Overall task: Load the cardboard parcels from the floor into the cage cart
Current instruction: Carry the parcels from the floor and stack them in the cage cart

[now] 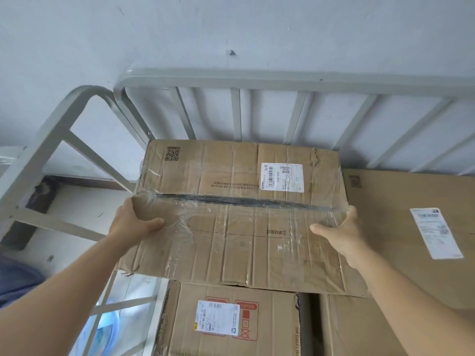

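You held the creased cardboard parcel [239,214] at both ends: your left hand [133,223] gripped its left edge, your right hand [345,231] its right edge, thumbs on top. It sat inside the grey cage cart [257,80], resting above a labelled box [231,322] and beside a large flat carton [411,227].

The large flat brown cardboard box [411,227] runs off the right edge. The lower taped cardboard box with a red-printed label [231,322] is cut by the bottom edge. Print on the 3 white shipping labels is unreadable.
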Motion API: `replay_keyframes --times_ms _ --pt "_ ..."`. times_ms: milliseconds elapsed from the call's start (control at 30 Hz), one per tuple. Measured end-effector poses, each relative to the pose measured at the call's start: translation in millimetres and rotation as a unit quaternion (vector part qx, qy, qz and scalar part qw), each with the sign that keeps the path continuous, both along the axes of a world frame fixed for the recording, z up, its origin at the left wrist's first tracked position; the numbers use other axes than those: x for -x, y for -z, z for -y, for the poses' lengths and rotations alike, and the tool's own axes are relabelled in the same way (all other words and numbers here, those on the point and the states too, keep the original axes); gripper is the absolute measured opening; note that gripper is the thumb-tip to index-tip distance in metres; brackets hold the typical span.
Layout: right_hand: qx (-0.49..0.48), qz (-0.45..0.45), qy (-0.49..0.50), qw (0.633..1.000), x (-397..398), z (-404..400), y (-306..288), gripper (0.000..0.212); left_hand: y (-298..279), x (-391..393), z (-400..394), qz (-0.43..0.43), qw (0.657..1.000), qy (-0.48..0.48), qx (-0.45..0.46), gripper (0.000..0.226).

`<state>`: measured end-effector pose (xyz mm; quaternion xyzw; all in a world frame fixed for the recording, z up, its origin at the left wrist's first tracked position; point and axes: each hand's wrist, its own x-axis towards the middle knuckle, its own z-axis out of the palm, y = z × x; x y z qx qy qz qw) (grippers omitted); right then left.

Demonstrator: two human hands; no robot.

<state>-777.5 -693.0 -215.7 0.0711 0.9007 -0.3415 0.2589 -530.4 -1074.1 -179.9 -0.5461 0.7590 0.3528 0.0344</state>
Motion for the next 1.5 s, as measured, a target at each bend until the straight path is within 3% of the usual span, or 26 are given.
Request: replay_keyframes --times_ms 433,833,967,1100,1500 --pt "-0.021 0.008 0.024 0.999 4.7 -1.9 71.0 0.108 84.0 22.1 -0.8 -0.024 0.999 0.02 -0.031 0.08" --pt "-0.081 0.033 -0.01 0.996 5.5 -1.4 84.0 0.121 101.1 24.7 -4.0 0.04 0.998 0.056 0.01 0.096" --pt "-0.11 0.048 -0.036 0.992 1.1 1.3 68.9 0.123 92.4 24.1 -13.3 0.097 0.992 0.07 0.036 0.093" --pt "-0.176 0.001 -0.124 0.976 -16.9 5.2 44.7 0.113 78.9 15.9 -36.1 0.155 0.974 0.135 0.092 0.092" --pt "-0.181 -0.096 -0.357 0.911 -102.5 25.2 -73.0 0.102 -34.0 -27.1 -122.4 0.156 0.934 0.286 0.147 0.09"
